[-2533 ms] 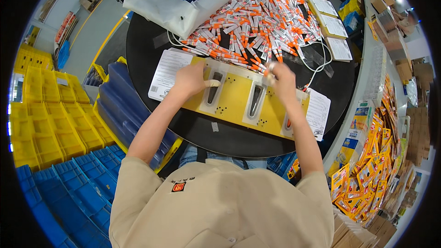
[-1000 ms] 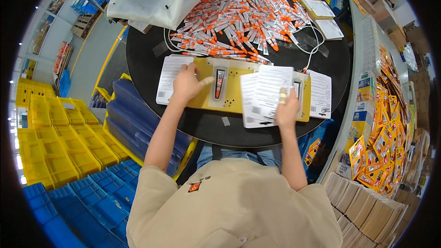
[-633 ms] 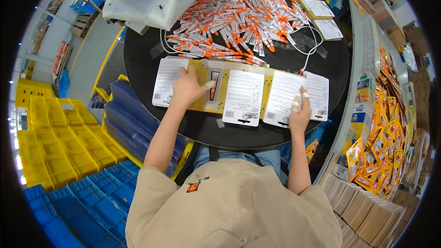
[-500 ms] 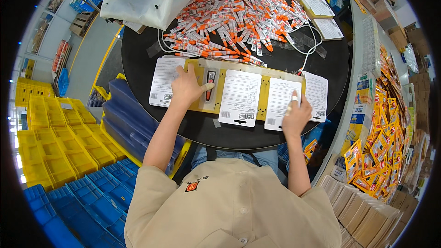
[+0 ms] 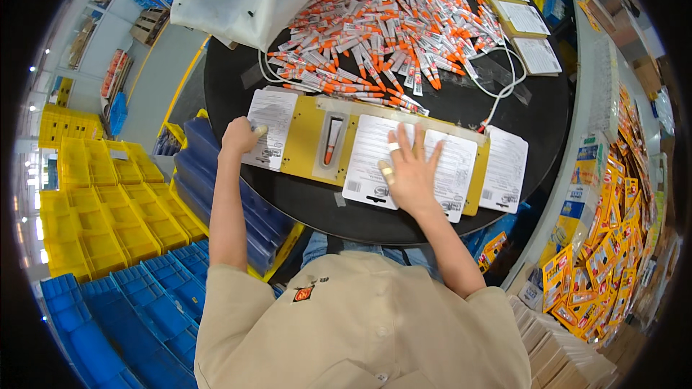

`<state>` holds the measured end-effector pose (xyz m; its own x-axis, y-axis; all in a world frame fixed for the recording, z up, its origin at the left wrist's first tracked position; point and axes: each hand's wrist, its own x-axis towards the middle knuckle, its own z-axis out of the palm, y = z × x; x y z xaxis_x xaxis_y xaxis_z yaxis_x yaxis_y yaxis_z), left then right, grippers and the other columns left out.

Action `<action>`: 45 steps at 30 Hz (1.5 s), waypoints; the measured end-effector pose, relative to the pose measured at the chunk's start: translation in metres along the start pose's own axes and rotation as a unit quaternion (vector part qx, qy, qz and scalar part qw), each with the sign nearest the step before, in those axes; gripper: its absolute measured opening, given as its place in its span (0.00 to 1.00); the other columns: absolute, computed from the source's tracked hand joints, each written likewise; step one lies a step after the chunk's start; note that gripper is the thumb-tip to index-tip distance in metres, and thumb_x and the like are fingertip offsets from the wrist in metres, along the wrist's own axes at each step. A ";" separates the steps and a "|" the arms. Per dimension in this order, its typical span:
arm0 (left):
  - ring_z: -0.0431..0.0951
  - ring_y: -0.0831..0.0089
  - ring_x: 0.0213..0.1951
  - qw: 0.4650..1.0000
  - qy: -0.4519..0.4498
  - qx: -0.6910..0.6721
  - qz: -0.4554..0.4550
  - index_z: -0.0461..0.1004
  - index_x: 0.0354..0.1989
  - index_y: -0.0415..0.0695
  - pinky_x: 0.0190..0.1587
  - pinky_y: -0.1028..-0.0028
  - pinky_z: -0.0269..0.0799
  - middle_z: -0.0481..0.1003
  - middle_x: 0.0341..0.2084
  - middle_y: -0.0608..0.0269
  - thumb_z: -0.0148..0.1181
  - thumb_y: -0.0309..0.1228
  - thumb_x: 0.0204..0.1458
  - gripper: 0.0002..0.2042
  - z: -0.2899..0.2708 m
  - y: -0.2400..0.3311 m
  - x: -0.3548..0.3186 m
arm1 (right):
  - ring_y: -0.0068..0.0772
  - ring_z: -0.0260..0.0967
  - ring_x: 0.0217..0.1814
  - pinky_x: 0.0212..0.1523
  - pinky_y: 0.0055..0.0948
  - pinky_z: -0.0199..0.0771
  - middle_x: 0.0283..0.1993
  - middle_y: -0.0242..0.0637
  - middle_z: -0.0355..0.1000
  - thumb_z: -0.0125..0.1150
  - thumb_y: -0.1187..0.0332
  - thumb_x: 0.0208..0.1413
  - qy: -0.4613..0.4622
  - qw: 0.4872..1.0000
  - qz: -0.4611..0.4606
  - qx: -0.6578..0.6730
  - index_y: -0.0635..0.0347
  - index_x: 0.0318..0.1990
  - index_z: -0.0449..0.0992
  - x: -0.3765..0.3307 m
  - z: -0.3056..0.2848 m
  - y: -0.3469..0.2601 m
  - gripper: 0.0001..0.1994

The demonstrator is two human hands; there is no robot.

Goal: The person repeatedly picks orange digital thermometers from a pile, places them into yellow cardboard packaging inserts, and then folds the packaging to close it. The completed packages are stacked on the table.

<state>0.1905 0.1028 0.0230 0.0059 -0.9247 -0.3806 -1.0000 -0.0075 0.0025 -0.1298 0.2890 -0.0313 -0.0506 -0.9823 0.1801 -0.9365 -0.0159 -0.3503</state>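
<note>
A long yellow fixture (image 5: 305, 127) lies across the black round table in front of me. In one slot, a clear plastic blister holds a small orange-capped tube (image 5: 332, 141). White printed backing cards lie to the right, including a middle card (image 5: 366, 166) and a right card (image 5: 457, 161). My right hand (image 5: 412, 173) rests palm down over these two, fingers spread, with tape on some of them. At the fixture's left end, my left hand (image 5: 241, 137) is closed at the edge of another white card (image 5: 274, 112), its thumb on top.
A large heap of orange-capped tubes (image 5: 396, 21) covers the table's far side. A white cable (image 5: 497, 94) loops beside it. More cards on yellow fixtures (image 5: 525, 19) stand at far right. Yellow crates (image 5: 108, 223) and blue crates (image 5: 144, 302) are left; orange packages (image 5: 598, 259) pile up right.
My left hand has moved left from beside the tube's slot to the leftmost card and closed. My right hand has shifted left, from the right card to a spread position over two cards.
</note>
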 end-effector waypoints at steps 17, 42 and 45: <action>0.78 0.46 0.34 0.963 0.165 -0.175 0.119 0.64 0.59 0.48 0.38 0.58 0.75 0.66 0.53 0.40 0.62 0.36 0.46 0.28 0.036 0.074 -0.075 | 0.53 0.64 0.59 0.59 0.40 0.60 0.55 0.54 0.69 0.38 0.36 0.57 0.215 0.738 0.620 0.155 0.70 0.52 0.72 -0.072 -0.020 0.402 0.39; 0.80 0.64 0.25 0.863 0.033 -0.411 0.291 0.70 0.38 0.37 0.31 0.65 0.73 0.76 0.22 0.52 0.53 0.29 0.54 0.08 0.024 0.106 -0.066 | 0.37 0.75 0.34 0.36 0.30 0.74 0.31 0.43 0.74 0.46 0.57 0.64 0.273 0.824 0.317 0.382 0.66 0.42 0.72 -0.155 -0.028 0.075 0.18; 0.80 0.70 0.23 0.831 -0.147 -0.454 0.287 0.69 0.38 0.36 0.27 0.70 0.74 0.76 0.19 0.54 0.51 0.26 0.56 0.07 0.056 0.118 -0.125 | 0.50 0.65 0.55 0.56 0.38 0.62 0.51 0.55 0.67 0.47 0.58 0.63 0.360 0.864 0.351 0.002 0.68 0.54 0.67 -0.115 -0.024 0.158 0.21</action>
<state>0.0713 0.2383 0.0191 -0.6055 -0.7433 -0.2844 -0.4207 -0.0044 0.9072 -0.2803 0.4039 -0.0850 -0.8105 -0.3792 0.4464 -0.5856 0.5357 -0.6084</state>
